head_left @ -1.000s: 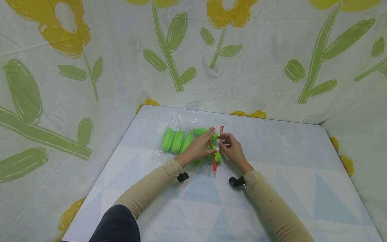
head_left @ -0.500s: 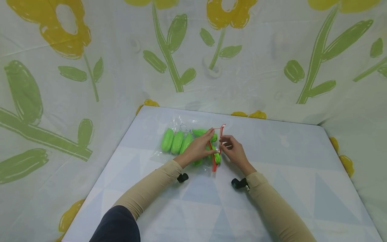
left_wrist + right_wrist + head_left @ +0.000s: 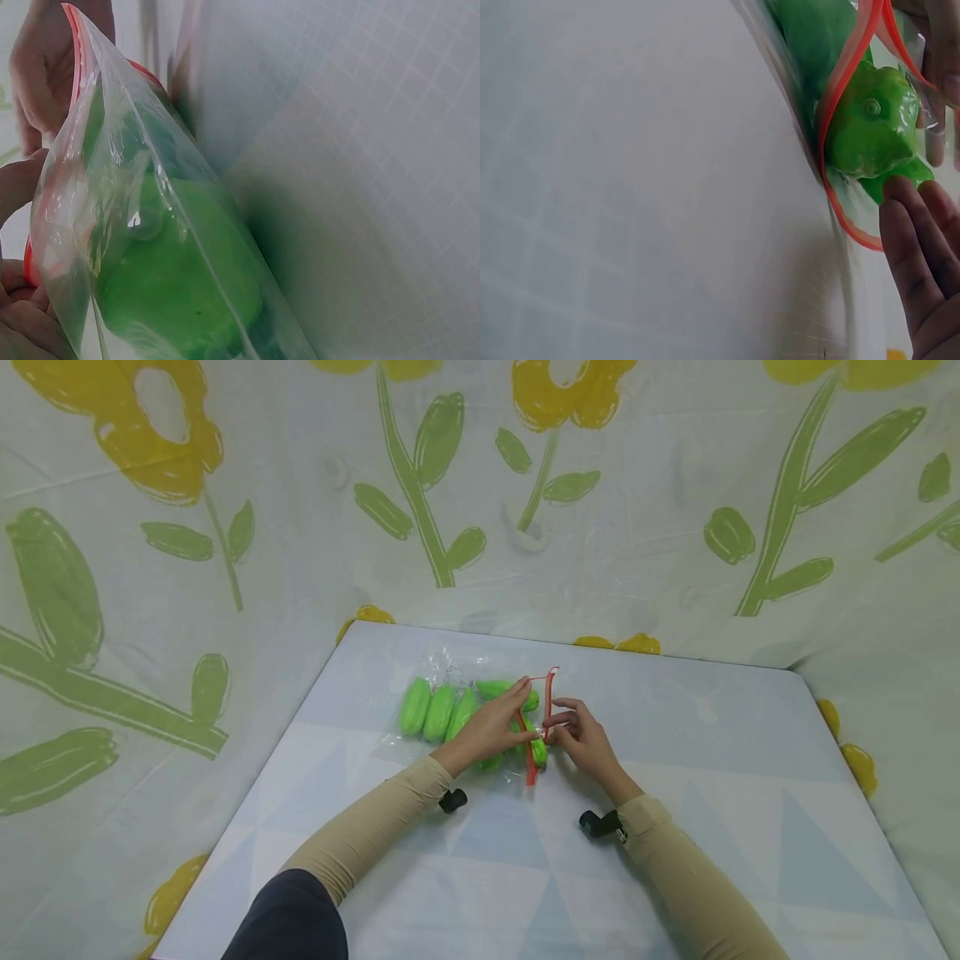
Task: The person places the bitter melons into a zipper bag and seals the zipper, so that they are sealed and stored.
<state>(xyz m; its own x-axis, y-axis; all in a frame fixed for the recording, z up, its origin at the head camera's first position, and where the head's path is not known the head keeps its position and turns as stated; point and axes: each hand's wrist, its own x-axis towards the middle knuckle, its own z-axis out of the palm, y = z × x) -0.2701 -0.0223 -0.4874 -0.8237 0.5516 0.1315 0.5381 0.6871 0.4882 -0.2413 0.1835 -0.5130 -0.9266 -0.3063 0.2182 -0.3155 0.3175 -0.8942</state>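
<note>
A clear zip bag [image 3: 442,714] with a red rim [image 3: 532,760] lies on the table and holds several green plastic pieces [image 3: 415,706]. My left hand [image 3: 525,687] lies over the bag and pinches the far side of the rim, lifting it. My right hand [image 3: 555,724] pinches the near side at the bag's mouth. In the left wrist view the bag [image 3: 172,247] fills the frame, my fingers [image 3: 19,315] at its edge. In the right wrist view my fingertips [image 3: 911,225] touch a green piece [image 3: 870,127] beside the red rim [image 3: 831,135].
The table [image 3: 675,793] has a pale blue cover with triangles and rounded far corners. A flower-printed curtain [image 3: 225,527] hangs close around its left, back and right sides. Black wrist cameras [image 3: 452,799] sit under both forearms.
My right hand has slid slightly down and left along the red rim, its wrist dropping toward me. My left hand and the bag stay where they were.
</note>
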